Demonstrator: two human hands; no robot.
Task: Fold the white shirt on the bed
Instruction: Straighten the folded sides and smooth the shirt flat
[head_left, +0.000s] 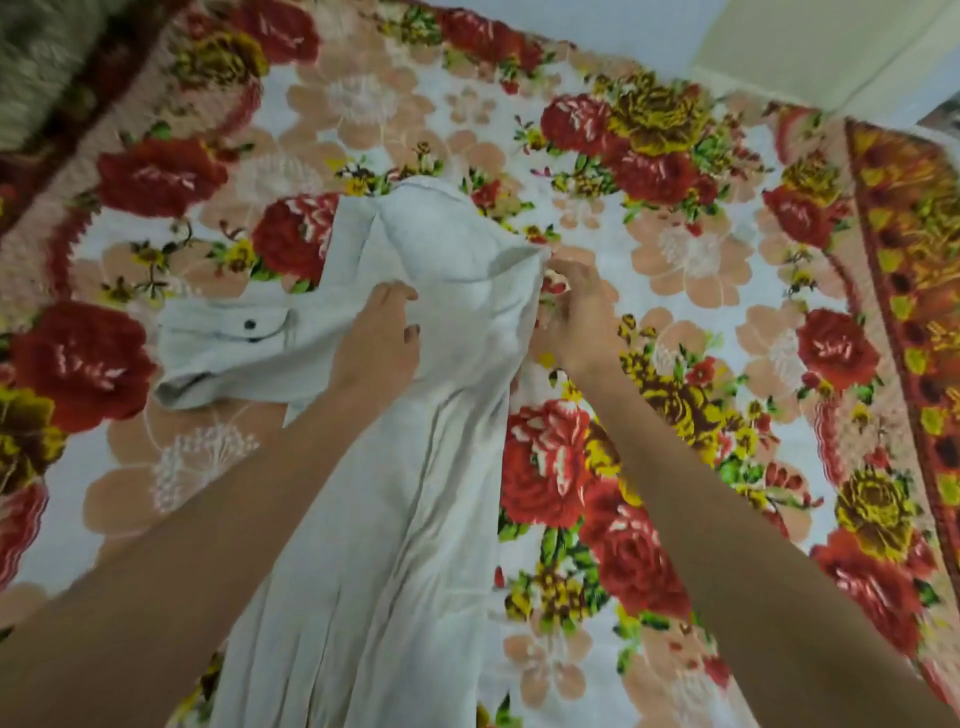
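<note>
a white shirt (415, 467) lies stretched lengthwise, its long axis running straight away from the person, with a floral blanket (701, 249) under it on all sides. the left hand (376, 338) rests palm down on the shirt's far half, fingers nearly straight; the right hand (576, 322), level with it, pinches the shirt's raised right edge, so the fold likely goes across, right to left.

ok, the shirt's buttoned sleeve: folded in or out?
Out. The sleeve lies flat on the blanket, sticking out to the left of the white shirt body. The left hand rests near its base.
</note>
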